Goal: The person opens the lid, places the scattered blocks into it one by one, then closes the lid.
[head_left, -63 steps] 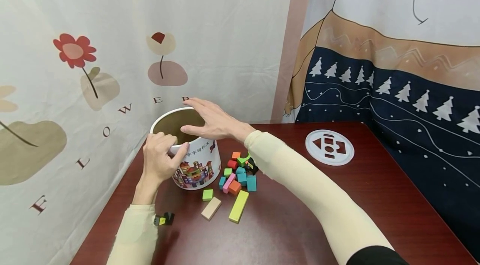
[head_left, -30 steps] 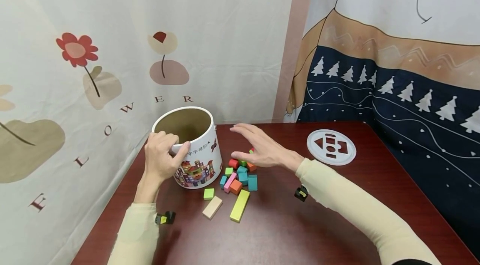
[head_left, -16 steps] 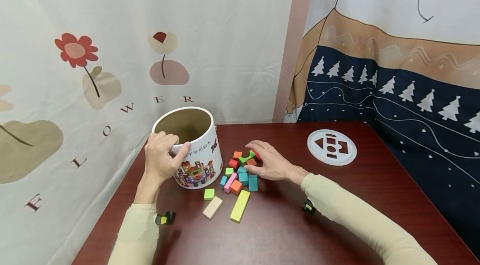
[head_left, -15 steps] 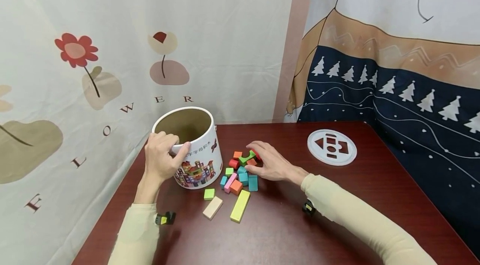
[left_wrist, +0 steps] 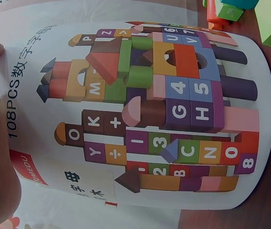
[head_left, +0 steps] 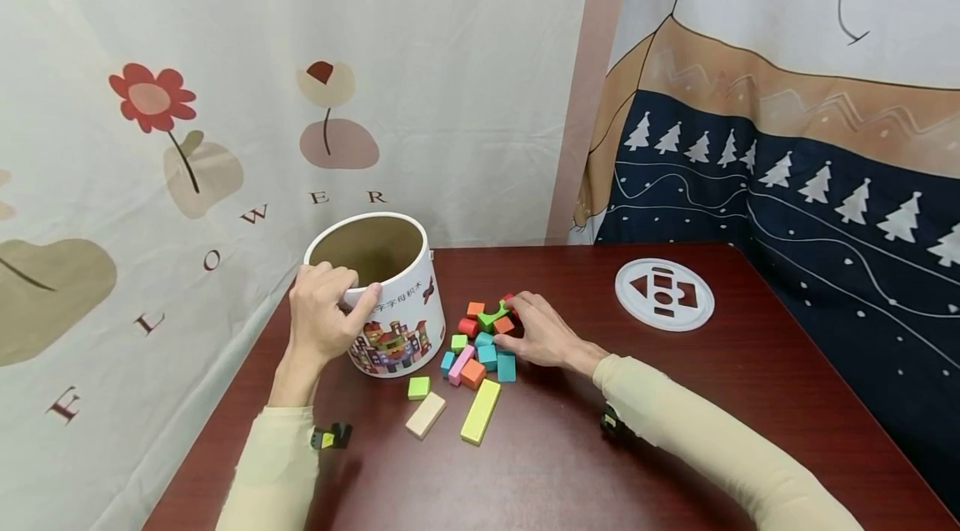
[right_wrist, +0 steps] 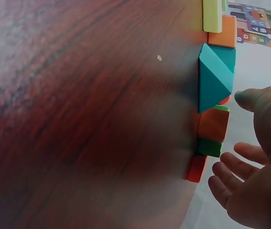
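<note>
Head view: the right hand had come down to the blocks on the worktop.
It had left the bucket's mouth, putting them within reach; its fingers were loosely parted, contact unclear. The left hand still gripped the bucket, beside the blocks.

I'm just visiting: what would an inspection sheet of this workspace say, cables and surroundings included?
Surface: reddish-brown table, shiny.
Job's things: white bucket, upright and open-topped; coloured blocks on the table beside it.
Clutter: white disc with cut-out shapes, lying apart from the blocks.
Hands: left hand grips the bucket's rim; right hand is at the blocks, contact unclear.
Cables: nothing seen.
Surroundings: flower-print cloth behind; tree-print cloth to the right.
</note>
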`<state>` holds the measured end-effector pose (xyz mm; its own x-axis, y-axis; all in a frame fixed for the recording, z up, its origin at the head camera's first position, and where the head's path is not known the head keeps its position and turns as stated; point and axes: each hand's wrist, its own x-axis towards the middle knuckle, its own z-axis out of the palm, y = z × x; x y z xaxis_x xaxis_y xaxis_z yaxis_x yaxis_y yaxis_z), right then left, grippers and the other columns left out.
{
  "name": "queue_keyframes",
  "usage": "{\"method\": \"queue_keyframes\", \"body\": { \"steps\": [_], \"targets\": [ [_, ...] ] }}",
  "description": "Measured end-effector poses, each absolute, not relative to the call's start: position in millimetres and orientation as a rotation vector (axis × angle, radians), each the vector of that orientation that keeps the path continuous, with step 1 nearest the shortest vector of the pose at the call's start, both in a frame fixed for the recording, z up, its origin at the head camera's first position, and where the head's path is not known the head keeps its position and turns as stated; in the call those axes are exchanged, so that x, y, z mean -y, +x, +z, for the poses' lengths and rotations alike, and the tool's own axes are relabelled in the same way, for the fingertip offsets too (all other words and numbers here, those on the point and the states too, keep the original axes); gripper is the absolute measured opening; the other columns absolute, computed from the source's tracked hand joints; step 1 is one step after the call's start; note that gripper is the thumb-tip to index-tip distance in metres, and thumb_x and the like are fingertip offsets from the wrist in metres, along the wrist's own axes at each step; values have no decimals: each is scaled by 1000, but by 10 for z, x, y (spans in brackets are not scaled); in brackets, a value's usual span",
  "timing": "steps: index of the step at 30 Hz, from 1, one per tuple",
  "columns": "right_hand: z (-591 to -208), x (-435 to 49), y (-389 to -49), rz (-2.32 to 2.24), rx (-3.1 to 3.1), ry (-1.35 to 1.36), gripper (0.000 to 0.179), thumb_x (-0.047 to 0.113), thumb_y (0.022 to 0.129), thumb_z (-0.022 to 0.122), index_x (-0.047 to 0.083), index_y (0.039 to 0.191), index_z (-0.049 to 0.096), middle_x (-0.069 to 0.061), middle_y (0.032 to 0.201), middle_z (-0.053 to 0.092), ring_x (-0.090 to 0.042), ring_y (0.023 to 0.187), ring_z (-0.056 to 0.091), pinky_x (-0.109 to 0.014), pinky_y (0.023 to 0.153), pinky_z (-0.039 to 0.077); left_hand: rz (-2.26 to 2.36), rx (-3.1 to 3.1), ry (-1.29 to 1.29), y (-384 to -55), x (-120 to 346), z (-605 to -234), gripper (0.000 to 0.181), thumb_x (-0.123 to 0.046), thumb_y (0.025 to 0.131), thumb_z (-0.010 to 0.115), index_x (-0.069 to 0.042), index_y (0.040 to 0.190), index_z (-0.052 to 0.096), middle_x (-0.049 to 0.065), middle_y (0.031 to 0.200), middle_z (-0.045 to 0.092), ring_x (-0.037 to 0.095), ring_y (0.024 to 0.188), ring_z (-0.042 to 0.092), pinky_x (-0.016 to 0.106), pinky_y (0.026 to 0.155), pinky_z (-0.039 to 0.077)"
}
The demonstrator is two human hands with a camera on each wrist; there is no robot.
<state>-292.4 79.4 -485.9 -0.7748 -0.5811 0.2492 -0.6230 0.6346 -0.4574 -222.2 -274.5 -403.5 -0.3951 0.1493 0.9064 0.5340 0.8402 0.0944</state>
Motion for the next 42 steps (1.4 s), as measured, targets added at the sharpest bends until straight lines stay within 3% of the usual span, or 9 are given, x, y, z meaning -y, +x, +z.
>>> {"method": "queue_keyframes", "body": {
  "steps": [13, 24, 35, 42],
  "targets": [
    [-4906, -685, -2957, 825, 2785, 969, 40, 27, 97, 90, 3, 125, 74, -9, 116, 74, -18, 102, 65, -36, 92, 60, -457, 1959, -510, -2221, 2742, -4034, 45, -40, 94, 64, -11, 65, 46, 4, 57, 44, 25, 60, 38, 50, 74, 34],
    [-4898, -682, -2958, 842, 2777, 1033, 35, 8, 95, 84, 0, 128, 73, -11, 119, 74, -20, 103, 68, -41, 97, 63, -463, 1959, -509, -2216, 2736, -4016, 46, -40, 95, 64, -10, 65, 46, 5, 57, 44, 25, 60, 38, 51, 74, 35],
    [-4865, -714, -2949, 859, 2797, 1036, 36, 8, 95, 84, 0, 129, 75, -13, 123, 75, -23, 109, 70, -44, 103, 64, -462, 1960, -507, -2217, 2735, -4021, 46, -40, 95, 64, -10, 64, 46, 5, 56, 43, 25, 60, 38, 50, 74, 34],
    [-4737, -776, -2934, 909, 2727, 1058, 32, 8, 94, 83, 1, 124, 77, -12, 118, 76, -22, 102, 70, -41, 96, 64, -465, 1966, -504, -2208, 2738, -4022, 46, -40, 94, 64, -11, 64, 46, 5, 56, 43, 26, 59, 38, 50, 74, 34]
  ]
}}
